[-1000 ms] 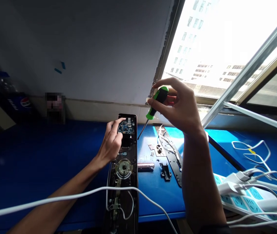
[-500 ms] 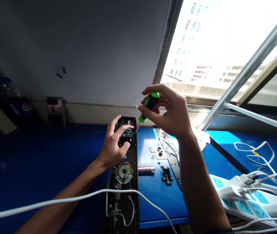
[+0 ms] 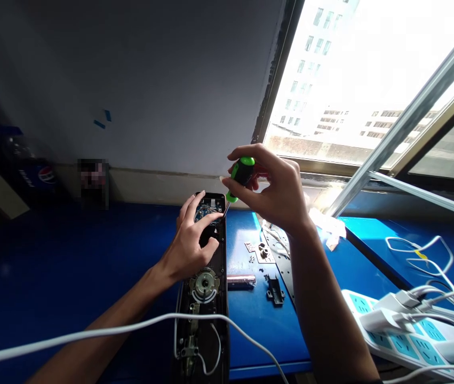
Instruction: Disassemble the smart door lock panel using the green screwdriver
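A long black device housing (image 3: 218,261) lies on the blue table, its inside facing up. At its far end is a blue circuit board (image 3: 203,212); nearer are a round metal part (image 3: 205,284) and thin white wires. My right hand (image 3: 278,184) grips the black and green handle of a screwdriver (image 3: 243,173). The shaft slants down to the housing's right edge near the board. My left hand (image 3: 190,240) rests over the housing with its fingers apart. Its index fingertip is beside the screwdriver's tip, which I cannot see clearly.
Right of the housing lie a shiny cylinder (image 3: 241,281), a small black bracket (image 3: 276,290), tiny screws (image 3: 252,259) and a dark plate (image 3: 286,274). A white cable (image 3: 130,322) crosses the foreground. A loaded power strip (image 3: 406,341) and a metal frame (image 3: 371,170) stand right.
The screwdriver and my right hand have shifted slightly left and down. My left index finger has moved from over the board to the housing's right edge, beside the shaft.
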The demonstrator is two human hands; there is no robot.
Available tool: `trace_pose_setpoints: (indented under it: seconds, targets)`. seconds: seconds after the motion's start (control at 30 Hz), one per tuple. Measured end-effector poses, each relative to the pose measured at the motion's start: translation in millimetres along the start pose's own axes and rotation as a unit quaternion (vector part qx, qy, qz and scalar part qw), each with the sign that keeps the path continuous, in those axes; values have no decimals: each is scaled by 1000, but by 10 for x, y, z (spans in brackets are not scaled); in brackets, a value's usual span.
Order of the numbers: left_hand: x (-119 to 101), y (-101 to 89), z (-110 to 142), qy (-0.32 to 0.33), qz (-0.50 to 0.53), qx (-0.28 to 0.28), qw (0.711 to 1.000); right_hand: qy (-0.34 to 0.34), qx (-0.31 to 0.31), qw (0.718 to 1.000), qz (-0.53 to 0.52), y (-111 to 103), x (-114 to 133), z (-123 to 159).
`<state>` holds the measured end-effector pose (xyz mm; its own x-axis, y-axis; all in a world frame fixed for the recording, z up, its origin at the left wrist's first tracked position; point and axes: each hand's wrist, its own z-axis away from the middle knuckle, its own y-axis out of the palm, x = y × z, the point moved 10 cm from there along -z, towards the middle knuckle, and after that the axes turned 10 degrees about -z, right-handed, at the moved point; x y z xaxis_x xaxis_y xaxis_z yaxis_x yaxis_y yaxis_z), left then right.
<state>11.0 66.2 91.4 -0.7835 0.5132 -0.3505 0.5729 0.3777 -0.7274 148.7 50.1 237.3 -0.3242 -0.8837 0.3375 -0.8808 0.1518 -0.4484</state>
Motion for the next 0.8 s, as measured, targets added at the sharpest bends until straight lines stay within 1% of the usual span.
trace_pose_setpoints:
  seconds: [0.27, 0.37, 0.5, 0.63, 0.7, 0.8]
  targets:
    - [-15, -12, -15, -4, 4, 4, 1000, -1, -6, 1000, 8, 0, 4, 5]
    - [1, -2, -10, -8, 6, 5, 1000, -2, -11, 999, 37, 7, -6, 6]
    - [40, 17, 6, -25, 27, 12, 999, -31, -50, 992, 110, 9, 33, 3]
    - [62, 24, 7, -39, 46, 22, 998, -30, -88, 982, 164, 19, 31, 3]
    - [70, 20, 0, -43, 51, 21, 998, -24, -92, 982, 163, 28, 29, 5]
    - [77, 15, -9, -47, 58, 15, 997, -21, -71, 988, 132, 72, 39, 1]
